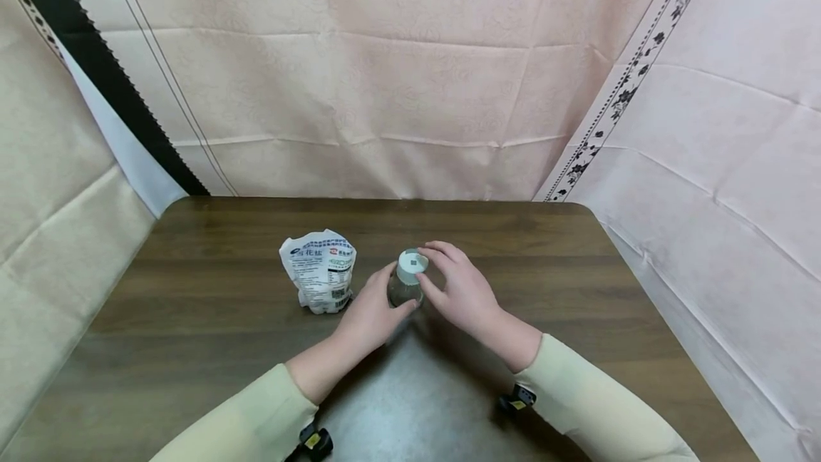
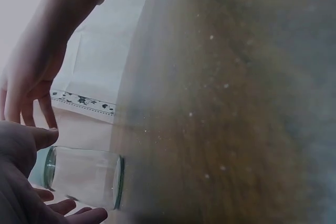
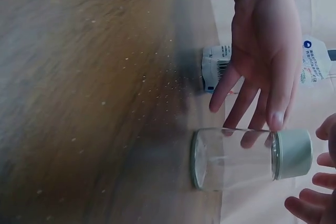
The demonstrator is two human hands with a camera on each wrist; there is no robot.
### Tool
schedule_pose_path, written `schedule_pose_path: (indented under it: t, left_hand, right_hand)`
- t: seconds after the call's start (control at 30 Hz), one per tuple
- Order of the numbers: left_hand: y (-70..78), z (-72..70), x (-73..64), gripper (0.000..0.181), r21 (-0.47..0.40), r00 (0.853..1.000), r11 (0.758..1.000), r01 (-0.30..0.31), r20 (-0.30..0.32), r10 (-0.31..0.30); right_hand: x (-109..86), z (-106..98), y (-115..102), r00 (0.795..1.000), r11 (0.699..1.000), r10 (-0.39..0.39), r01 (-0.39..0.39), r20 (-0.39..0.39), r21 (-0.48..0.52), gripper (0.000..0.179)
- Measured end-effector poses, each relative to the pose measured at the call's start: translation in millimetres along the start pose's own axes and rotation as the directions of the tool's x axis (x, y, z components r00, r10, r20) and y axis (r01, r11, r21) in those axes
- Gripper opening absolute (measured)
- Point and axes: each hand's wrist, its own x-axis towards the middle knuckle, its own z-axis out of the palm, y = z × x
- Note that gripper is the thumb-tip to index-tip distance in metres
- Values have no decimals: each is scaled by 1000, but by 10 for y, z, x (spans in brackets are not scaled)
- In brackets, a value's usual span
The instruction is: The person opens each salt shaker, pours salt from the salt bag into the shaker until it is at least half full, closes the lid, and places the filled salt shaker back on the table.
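A clear glass jar with a pale green lid stands upright on the table. About the jar's left and near side is my left hand, its thumb and fingers spread on either side of the glass. In the right wrist view, this left hand has nearly straight fingers, partly seen through the glass; firm contact is unclear. My right hand is beside the lid, fingers apart and loosely bent. The right wrist view shows a gap between those fingers and the lid.
A white printed packet stands on the table just left of the jar. The brown wood-grain table ends at a pale cloth backdrop. More cloth hangs along both sides. A dark wrist device sits under each sleeve.
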Motion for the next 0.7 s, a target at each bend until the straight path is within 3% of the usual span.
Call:
schedule_pose_path:
  t: [0.27, 0.47, 0.7]
  left_hand:
    - [4, 16, 165, 78, -34, 999, 999, 32, 14, -31]
    - [-17, 22, 234, 71, -111, 1000, 993, 28, 16, -27]
    - [-25, 21, 263, 60, -129, 999, 991, 33, 47, -28]
  right_hand:
    - [97, 43, -53, 1000, 1000, -8, 8, -3, -15, 44]
    - [178, 80, -89, 999, 999, 35, -33, 41, -33, 45]
    - [242, 89, -163, 990, 993, 99, -92, 97, -73, 40]
